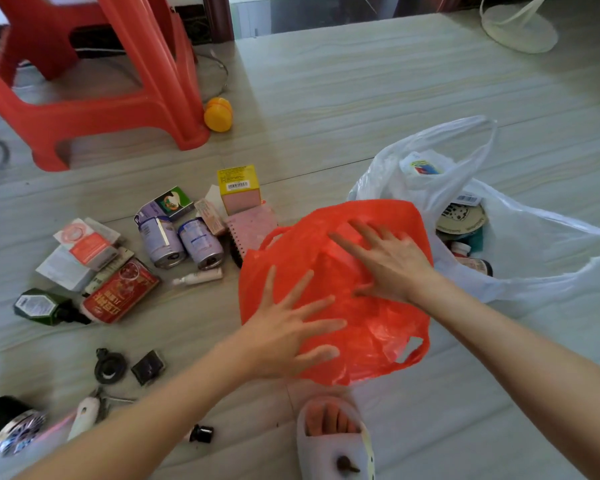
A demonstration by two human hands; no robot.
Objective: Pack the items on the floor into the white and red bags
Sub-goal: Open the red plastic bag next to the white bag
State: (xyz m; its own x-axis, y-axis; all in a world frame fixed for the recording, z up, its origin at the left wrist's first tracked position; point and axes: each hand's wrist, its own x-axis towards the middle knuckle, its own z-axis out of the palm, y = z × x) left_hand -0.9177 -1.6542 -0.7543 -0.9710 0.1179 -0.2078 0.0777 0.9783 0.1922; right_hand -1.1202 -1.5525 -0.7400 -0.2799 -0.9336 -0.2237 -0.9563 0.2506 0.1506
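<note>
red bag [371, 327]: flat, under splayed left hand [284, 327], right hand [392, 261] | white bag [520, 244]: holds packages

red bag [367, 327]: thin orange-red plastic carrier, lying flat and crumpled on the floor, one handle loop at its near right corner, its far edge overlapping a pink notebook.
white bag [520, 244]: translucent plastic, just right of the red bag and touching it, mouth open, handles splayed, several items already inside.
cans [180, 242]: two purple tins on their sides, side by side, left of the red bag.
yellow box [239, 188]: upright, barcode showing, behind the notebook.
red packet [120, 292]: flat, beside a dark green bottle [45, 306] lying down.
small white bottle [199, 277]: on its side, near the cans.
</note>
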